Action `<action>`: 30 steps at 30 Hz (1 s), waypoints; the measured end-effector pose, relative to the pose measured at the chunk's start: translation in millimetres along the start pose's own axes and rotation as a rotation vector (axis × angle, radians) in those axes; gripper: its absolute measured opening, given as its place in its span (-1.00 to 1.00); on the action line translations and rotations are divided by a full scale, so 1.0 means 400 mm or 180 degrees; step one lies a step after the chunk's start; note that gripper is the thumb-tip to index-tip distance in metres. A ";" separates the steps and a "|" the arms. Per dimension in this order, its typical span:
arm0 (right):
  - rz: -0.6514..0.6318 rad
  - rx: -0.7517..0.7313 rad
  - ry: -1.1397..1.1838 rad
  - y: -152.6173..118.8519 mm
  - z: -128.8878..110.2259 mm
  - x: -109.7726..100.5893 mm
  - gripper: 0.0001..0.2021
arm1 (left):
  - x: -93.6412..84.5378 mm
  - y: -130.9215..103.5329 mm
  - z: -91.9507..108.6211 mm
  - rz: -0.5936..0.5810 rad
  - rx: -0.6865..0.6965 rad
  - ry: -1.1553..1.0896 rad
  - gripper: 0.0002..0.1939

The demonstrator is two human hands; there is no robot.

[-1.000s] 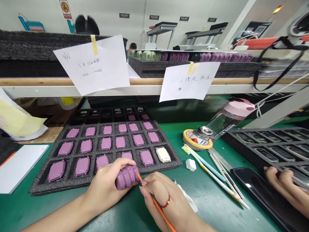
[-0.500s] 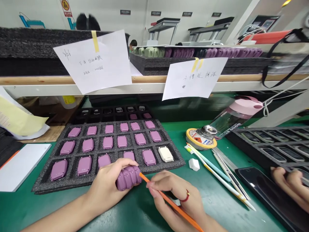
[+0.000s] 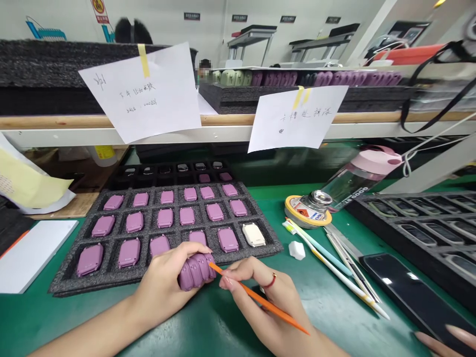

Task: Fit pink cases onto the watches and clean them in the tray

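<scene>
My left hand (image 3: 163, 275) is wrapped round a row of several purple watch cases (image 3: 195, 271), pressed side by side above the bench. Between thumb and fingers, my right hand (image 3: 273, 302) pinches a thin orange stick (image 3: 280, 311). Its tip touches, or nearly touches, the right end of the purple cases. Behind my left hand lies a black foam tray (image 3: 61, 285) whose pockets hold purple cases (image 3: 129, 252) and one cream case (image 3: 254, 234). A small white block (image 3: 296, 250) lies beyond my right hand.
To the right lie toothbrushes (image 3: 334, 272), metal tweezers (image 3: 351, 267), a yellow-rimmed tin (image 3: 307, 218), a pink-lidded bottle (image 3: 353, 173) and a black phone (image 3: 416, 292). Another person's fingers (image 3: 442, 342) show at bottom right, near a second foam tray (image 3: 372, 218). A shelf (image 3: 223, 133) with paper notes crosses behind.
My right hand and the orange stick have shifted slightly left, and the stick lies at a flatter angle. The other person's hand has moved down from the right tray towards the bottom edge.
</scene>
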State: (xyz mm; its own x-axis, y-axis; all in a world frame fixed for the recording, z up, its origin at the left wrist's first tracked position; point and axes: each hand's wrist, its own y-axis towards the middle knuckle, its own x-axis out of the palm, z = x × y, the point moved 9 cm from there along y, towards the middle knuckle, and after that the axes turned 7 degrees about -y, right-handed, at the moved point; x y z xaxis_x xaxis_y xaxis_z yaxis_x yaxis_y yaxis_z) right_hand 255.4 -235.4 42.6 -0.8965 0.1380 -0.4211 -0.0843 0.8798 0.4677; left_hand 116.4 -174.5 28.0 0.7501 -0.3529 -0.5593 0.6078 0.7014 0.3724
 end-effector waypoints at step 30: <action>-0.0022 0.0149 0.0322 0.018 0.006 -0.009 -0.92 | -0.001 0.000 0.005 -0.0061 -0.0028 -0.0119 -0.52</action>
State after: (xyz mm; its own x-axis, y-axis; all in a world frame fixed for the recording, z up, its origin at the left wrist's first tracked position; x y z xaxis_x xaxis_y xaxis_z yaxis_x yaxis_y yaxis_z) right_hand 259.1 -228.4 45.7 -0.9355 0.0873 -0.3424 -0.0723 0.9012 0.4274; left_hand 116.5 -175.3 29.8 0.7475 -0.3892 -0.5383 0.6200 0.6996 0.3552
